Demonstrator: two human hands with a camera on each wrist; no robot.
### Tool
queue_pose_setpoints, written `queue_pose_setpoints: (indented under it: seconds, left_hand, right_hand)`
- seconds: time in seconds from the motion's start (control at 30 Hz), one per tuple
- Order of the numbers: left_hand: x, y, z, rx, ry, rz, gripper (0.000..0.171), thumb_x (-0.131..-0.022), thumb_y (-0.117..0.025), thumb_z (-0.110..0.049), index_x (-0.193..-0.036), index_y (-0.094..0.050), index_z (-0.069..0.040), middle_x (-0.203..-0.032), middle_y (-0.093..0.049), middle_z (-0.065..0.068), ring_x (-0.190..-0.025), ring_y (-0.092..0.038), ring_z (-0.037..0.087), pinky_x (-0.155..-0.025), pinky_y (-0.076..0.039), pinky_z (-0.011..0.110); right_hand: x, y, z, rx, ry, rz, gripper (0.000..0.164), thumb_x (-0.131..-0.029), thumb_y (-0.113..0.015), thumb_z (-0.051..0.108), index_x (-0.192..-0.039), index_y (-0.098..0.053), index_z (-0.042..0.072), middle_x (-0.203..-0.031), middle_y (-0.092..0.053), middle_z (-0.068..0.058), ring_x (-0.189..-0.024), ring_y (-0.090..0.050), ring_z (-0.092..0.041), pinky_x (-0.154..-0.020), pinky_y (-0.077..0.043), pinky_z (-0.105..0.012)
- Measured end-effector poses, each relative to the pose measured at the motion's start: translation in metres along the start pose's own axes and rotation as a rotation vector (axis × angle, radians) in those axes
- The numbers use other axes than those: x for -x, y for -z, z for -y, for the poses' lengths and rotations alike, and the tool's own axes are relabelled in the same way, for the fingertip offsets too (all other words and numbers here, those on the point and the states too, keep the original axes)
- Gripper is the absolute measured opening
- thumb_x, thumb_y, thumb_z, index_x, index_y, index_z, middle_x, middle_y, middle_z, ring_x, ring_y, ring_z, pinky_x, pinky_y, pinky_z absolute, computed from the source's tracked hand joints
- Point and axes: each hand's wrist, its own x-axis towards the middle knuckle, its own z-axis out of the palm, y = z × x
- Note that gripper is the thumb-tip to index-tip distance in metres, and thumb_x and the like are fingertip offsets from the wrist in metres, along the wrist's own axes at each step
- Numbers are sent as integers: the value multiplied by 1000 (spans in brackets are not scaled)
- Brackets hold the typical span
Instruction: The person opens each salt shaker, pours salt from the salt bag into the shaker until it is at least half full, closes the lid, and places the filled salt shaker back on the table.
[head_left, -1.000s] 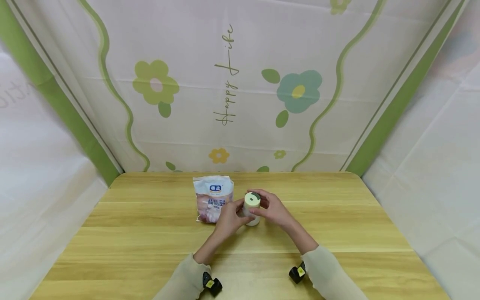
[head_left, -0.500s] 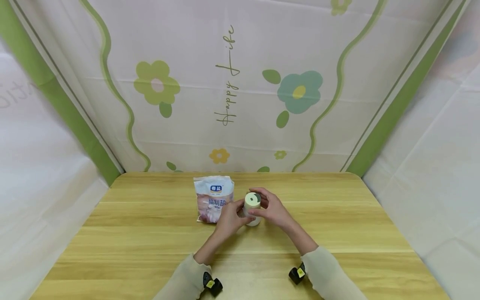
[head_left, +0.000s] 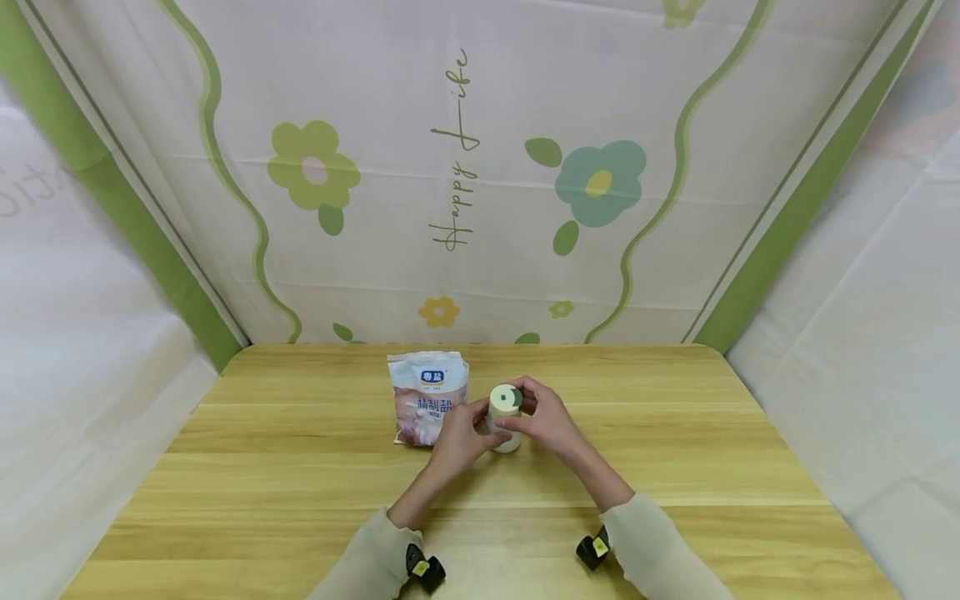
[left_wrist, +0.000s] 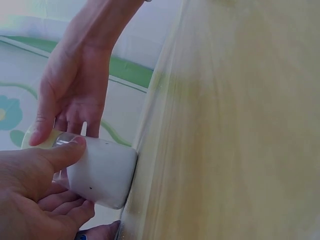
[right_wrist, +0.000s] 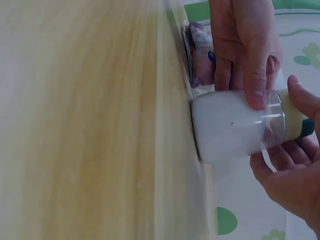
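A clear seasoning jar [right_wrist: 225, 125] filled mostly with white powder stands upright on the wooden table [head_left: 637, 467]. Its pale yellow lid [head_left: 504, 400] carries a dark green section [right_wrist: 307, 128] and a small dark square spot on top. My left hand [head_left: 457, 437] grips the jar's body, thumb on the near side and fingers round the far side. Higher up, my right hand [head_left: 551, 419] holds the lid between thumb and fingers. The right wrist view shows the space above the powder as clear plastic.
Just left of the jar lies a white and pink bag of salt [head_left: 420, 396], partly hidden behind my left hand. A printed cloth backdrop [head_left: 390, 275] rises at the table's far edge, and white cloth [head_left: 847, 350] hangs on both sides.
The green section of the lid has turned slightly clockwise, seen from above, under my right hand. The jar and my left hand stay in place.
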Motion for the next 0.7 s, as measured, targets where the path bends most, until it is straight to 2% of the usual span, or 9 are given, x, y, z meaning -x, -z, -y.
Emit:
queue_pose_setpoints:
  seconds: [0.1,0.2,0.33,0.47,0.57,0.7]
  left_hand:
    - [0,1,-1,-2,1,4,49,-80,-83,-14,-124,-66,0,-121,-71,16,-115,-67,25,-95,-57,42]
    - [1,1,-1,-4,10,10,49,-81,-83,-15,-125,-66,0,-121,-71,15,-113,-68,23,-94,-58,41]
    - [1,2,-1,9,9,11,49,-81,-83,-16,-125,-66,0,-122,-71,15,-113,-67,23,-93,-58,41]
    - [0,2,-1,15,-4,4,50,-80,-83,-14,-125,-66,1,-123,-70,16,-117,-66,25,-96,-56,41]
    - [-1,2,-1,8,-12,1,50,-80,-83,-13,-125,-66,1,-123,-70,16,-117,-66,24,-96,-57,40]
    - [0,2,-2,-7,-4,9,48,-80,-83,-14,-123,-67,1,-119,-72,15,-109,-68,21,-91,-58,39]
  right_hand:
    - [-1,3,-1,-5,43,58,56,-87,-77,10,-138,-54,3,-137,-59,-17,-126,-58,-33,-109,-47,-49]
    - [-2,6,-3,-10,61,93,56,-88,-75,10,-140,-53,3,-139,-58,-17,-127,-57,-32,-110,-46,-47]
    - [-2,3,0,1,24,38,52,-85,-79,12,-132,-59,6,-129,-64,-15,-120,-62,-29,-104,-52,-41]
    - [-1,-2,5,3,-13,-36,51,-81,-83,15,-125,-60,6,-124,-66,-14,-115,-64,-27,-102,-53,-41]
    - [-2,-1,5,1,-5,-21,52,-82,-83,15,-126,-57,4,-125,-65,-15,-114,-64,-26,-101,-53,-40]
    - [-2,3,1,-4,53,54,55,-87,-76,10,-136,-53,0,-131,-62,-16,-119,-62,-27,-105,-51,-39]
